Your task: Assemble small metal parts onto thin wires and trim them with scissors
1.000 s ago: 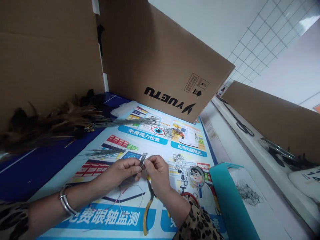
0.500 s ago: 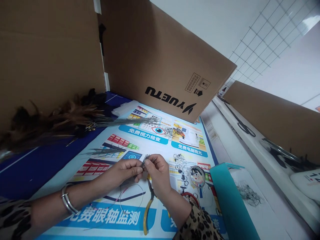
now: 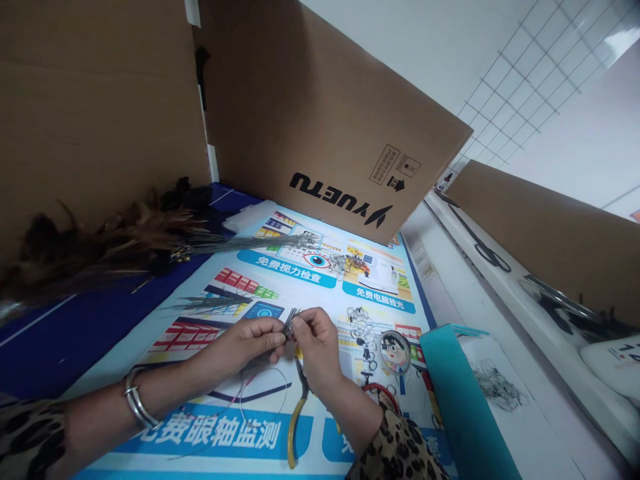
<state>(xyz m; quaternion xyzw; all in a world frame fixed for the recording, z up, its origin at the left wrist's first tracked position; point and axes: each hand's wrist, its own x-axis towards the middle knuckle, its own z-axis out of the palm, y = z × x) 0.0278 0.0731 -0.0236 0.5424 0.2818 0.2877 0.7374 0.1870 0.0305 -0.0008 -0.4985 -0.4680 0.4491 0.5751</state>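
Note:
My left hand (image 3: 257, 340) is closed round a small bundle of thin dark strands (image 3: 291, 320), whose tips stick up between the two hands. Thumb and fingers of my right hand (image 3: 316, 340) pinch the same bundle from the other side; the fingertips of both hands nearly meet. Just below my right hand lie pliers with yellow handles (image 3: 295, 427). A thin clear ring of wire (image 3: 263, 398) rests under my hands. More dark strands (image 3: 215, 303) lie on the printed sheet beyond my left forearm.
Brown feathers with long stems (image 3: 135, 233) lie at the left. Small black rings and clips (image 3: 363, 330), a round tin (image 3: 395, 353) and a teal box (image 3: 465, 400) are at the right. Cardboard panels (image 3: 310, 100) stand behind; scissors (image 3: 493, 257) rest on the right ledge.

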